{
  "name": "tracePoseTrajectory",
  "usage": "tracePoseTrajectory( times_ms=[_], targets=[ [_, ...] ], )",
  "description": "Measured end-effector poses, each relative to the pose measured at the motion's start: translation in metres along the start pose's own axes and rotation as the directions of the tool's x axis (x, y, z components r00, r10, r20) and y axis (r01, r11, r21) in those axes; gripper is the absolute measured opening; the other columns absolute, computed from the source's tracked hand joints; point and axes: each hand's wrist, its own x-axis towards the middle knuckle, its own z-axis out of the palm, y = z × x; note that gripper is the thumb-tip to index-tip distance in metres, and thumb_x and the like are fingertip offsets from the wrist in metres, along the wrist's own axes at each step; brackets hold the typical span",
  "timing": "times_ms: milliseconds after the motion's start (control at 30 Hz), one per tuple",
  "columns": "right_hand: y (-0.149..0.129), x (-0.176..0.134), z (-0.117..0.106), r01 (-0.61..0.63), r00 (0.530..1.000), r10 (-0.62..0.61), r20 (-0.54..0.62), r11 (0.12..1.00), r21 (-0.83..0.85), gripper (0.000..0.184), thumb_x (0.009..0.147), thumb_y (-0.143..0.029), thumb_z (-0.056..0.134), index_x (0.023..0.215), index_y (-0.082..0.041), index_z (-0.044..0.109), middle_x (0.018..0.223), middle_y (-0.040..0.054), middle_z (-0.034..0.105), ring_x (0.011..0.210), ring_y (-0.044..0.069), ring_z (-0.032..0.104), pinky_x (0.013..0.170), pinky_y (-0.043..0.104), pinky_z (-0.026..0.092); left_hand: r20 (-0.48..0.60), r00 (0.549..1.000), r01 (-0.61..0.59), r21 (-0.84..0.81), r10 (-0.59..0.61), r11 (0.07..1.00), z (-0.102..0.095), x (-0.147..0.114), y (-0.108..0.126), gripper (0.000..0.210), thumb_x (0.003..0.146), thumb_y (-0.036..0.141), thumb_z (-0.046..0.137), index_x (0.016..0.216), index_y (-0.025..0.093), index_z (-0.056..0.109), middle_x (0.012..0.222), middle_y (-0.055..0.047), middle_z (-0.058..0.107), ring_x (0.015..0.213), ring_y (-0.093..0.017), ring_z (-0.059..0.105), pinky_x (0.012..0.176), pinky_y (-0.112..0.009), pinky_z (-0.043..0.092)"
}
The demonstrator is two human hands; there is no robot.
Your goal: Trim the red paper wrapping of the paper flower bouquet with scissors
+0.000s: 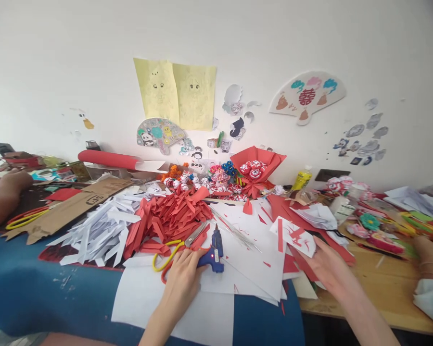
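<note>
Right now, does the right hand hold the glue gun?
No, the right hand holds a white paper with red pieces, while the glue gun is in the left hand.

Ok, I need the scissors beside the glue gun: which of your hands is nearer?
Left: the left hand is beside the scissors; the right hand is farther, past the glue gun.

Blue glue gun (217, 247) is pointing its dark nozzle away from the wearer; its grip is running leftward, mostly hidden. A small red light is glowing on the body, a pale label showing beside it. Scissors (194, 235) are lying just left of the gun, metal blades angling up and rightward, yellow and red handles sitting nearer the wearer. Well to the right, a white paper piece (292, 236) is being held tilted, carrying a straight red strip (280, 235) and irregular red shapes (300, 237).
</note>
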Motion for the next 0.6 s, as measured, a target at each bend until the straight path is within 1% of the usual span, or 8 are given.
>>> tracePoseTrajectory(
  times_ms=[100,167,233,333,367,433,500,600],
  targets=[
    [-0.007,-0.001,0.004,-0.093,0.993,0.101,-0.064,0.989,0.113,0.026,0.076,-0.041,0.071,0.092,-0.022,0.062,0.101,0.0052,0.07,0.095,0.022,0.067,0.08,0.036,0.058,-0.066,0.998,-0.012,-0.03,0.01,0.999,0.009,-0.005,-0.003,0.027,0.092,0.025,0.055,0.119,0.022,0.055,0.097,-0.005,0.067,0.089,-0.021,0.06,0.079,-0.034,0.046],
    [-0.004,-0.006,0.007,0.069,0.989,-0.065,-0.129,0.997,0.026,0.022,0.079,-0.042,0.069,0.085,-0.024,0.057,0.085,-0.0001,0.068,0.08,0.017,0.066,0.071,0.028,0.057,-0.1,0.995,-0.003,-0.062,-0.003,0.998,0.013,-0.009,-0.004,0.029,0.092,0.025,0.056,0.121,0.023,0.053,0.101,-0.005,0.067,0.092,-0.021,0.06,0.081,-0.033,0.045],
    [0.003,-0.016,0.009,0.227,0.955,-0.266,-0.134,0.94,-0.254,0.022,0.084,-0.044,0.063,0.082,-0.025,0.051,0.076,-0.0022,0.065,0.066,0.013,0.062,0.061,0.024,0.054,-0.141,0.989,0.023,-0.101,-0.038,0.995,0.017,-0.014,-0.003,0.029,0.092,0.025,0.057,0.121,0.023,0.053,0.102,-0.004,0.067,0.092,-0.02,0.06,0.081,-0.032,0.045],
    [0.021,-0.037,0.012,0.39,0.91,-0.381,0.165,0.649,-0.653,0.016,0.092,-0.038,0.051,0.083,-0.025,0.049,0.099,0.004,0.072,0.079,0.017,0.068,0.074,0.03,0.057,-0.211,0.976,0.03,-0.142,-0.06,0.989,0.022,-0.017,0.001,0.028,0.091,0.022,0.058,0.119,0.021,0.054,0.1,-0.005,0.067,0.09,-0.019,0.059,0.079,-0.031,0.046],
    [0.028,-0.045,0.012,0.481,0.876,-0.334,0.348,0.549,-0.684,0.011,0.093,-0.034,0.049,0.086,-0.025,0.051,0.113,0.0058,0.07,0.097,0.02,0.068,0.088,0.035,0.055,-0.234,0.971,0.019,-0.146,-0.054,0.989,0.023,-0.017,0.001,0.027,0.091,0.021,0.058,0.118,0.02,0.054,0.099,-0.005,0.067,0.089,-0.019,0.059,0.078,-0.031,0.046],
    [0.042,-0.058,0.013,0.613,0.788,-0.235,0.569,0.378,-0.694,0.015,0.093,-0.028,0.045,0.102,-0.027,0.057,0.128,0.0053,0.064,0.122,0.023,0.058,0.105,0.041,0.047,-0.269,0.962,-0.003,-0.149,-0.038,0.989,0.025,-0.017,0.001,0.027,0.09,0.019,0.059,0.116,0.019,0.055,0.097,-0.005,0.066,0.088,-0.019,0.059,0.078,-0.031,0.045],
    [0.053,-0.067,0.014,0.637,0.762,-0.131,0.634,0.326,-0.698,0.025,0.094,-0.026,0.041,0.114,-0.028,0.055,0.134,0.0038,0.06,0.128,0.021,0.053,0.107,0.039,0.046,-0.287,0.958,-0.026,-0.15,-0.019,0.988,0.025,-0.016,0.001,0.027,0.089,0.018,0.06,0.116,0.019,0.056,0.095,-0.005,0.066,0.086,-0.019,0.058,0.076,-0.031,0.045],
    [0.059,-0.072,0.016,0.56,0.802,-0.04,0.596,0.395,-0.728,0.028,0.096,-0.026,0.037,0.12,-0.028,0.051,0.138,0.004,0.057,0.131,0.019,0.05,0.107,0.036,0.046,-0.31,0.951,-0.06,-0.143,0.013,0.988,0.025,-0.015,0.0,0.027,0.088,0.016,0.06,0.115,0.017,0.057,0.092,-0.005,0.065,0.083,-0.018,0.058,0.074,-0.03,0.044]
  ],
)
